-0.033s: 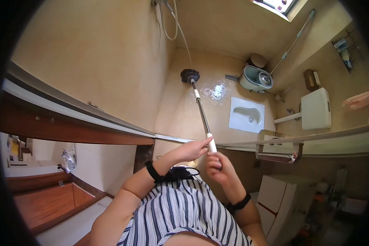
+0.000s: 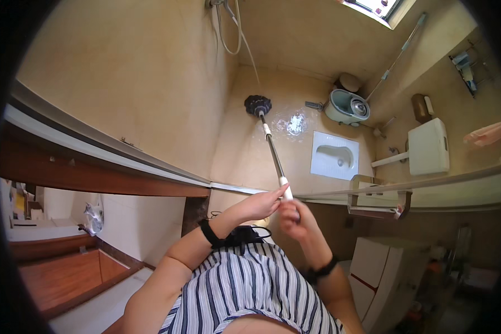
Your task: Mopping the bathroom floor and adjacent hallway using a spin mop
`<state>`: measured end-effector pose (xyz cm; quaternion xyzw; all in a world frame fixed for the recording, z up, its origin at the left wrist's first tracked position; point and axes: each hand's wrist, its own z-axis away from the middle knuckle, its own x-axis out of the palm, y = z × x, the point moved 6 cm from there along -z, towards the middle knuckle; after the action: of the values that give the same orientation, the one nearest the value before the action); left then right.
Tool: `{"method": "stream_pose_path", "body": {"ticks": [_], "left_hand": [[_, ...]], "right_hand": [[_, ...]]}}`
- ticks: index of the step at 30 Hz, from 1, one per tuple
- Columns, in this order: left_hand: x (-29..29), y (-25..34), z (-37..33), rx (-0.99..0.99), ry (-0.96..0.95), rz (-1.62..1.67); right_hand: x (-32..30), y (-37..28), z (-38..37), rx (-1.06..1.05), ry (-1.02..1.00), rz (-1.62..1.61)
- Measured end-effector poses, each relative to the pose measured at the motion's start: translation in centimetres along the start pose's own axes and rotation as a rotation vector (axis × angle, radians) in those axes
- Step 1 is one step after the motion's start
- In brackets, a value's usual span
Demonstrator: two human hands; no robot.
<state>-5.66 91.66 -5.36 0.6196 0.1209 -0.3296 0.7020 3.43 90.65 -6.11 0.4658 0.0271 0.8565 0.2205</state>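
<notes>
A mop [image 2: 275, 155] stretches away from me, its metal pole tilted down to the floor. Its dark, shaggy head [image 2: 257, 104] rests on the tiles beside a shiny wet patch [image 2: 295, 123]. My left hand [image 2: 261, 205] grips the white upper section of the handle from the left, thumb along it. Just below, my right hand [image 2: 296, 218] is closed around the handle's end and looks slightly blurred. The white squat toilet [image 2: 335, 155] lies to the right of the pole.
A mop bucket [image 2: 340, 114] with a metal spinner stands at the back right, near a floor grate [image 2: 314, 105]. Another long pole [image 2: 404, 47] leans on the wall. A white cistern [image 2: 428, 147] hangs at right. A door track [image 2: 231, 188] crosses the floor before me.
My right hand has shifted slightly up and to the left with the handle's end. The mop head has barely moved, and my left hand keeps its place.
</notes>
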Motion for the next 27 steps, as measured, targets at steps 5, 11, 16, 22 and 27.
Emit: {"method": "stream_pose_path", "body": {"ticks": [5,11,16,22,27], "left_hand": [[0.2,-2.0,2.0,-0.201,0.028,0.084],[-9.1,0.3,9.3,0.021,0.104,0.285],[-7.4,-1.7,8.5,0.092,0.281,0.25],[-7.7,-2.6,4.7,0.124,0.334,-0.011],[-6.5,-1.6,4.3,0.161,0.293,0.275]], "right_hand": [[1.1,2.4,-1.9,0.038,-0.143,0.082],[10.3,11.7,-0.7,0.058,-0.115,0.093],[8.1,7.2,-4.9,0.066,-0.085,0.088],[4.3,2.5,-7.6,-0.055,-0.039,0.057],[6.9,5.8,-2.4,-0.013,-0.008,0.203]]}}
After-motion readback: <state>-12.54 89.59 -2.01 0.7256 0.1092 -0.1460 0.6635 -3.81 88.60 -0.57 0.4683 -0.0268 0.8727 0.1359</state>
